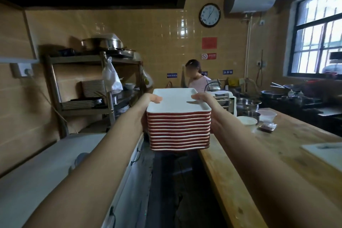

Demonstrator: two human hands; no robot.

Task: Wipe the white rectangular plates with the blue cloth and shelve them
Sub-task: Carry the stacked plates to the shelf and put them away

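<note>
We're carrying the stack (179, 129), left hand (146, 105) and right hand (209, 105) gripping its sides, thumbs on top; we're risking a topple on any tilt

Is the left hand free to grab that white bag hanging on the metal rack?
Probably not. The left hand and right hand both hold the stack of plates, thumbs on its top rim, and the white bag hangs well ahead on the metal rack.

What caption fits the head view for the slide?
Left hand and right hand hold a stack of white rectangular plates in a kitchen aisle, metal shelf rack ahead left.
</note>
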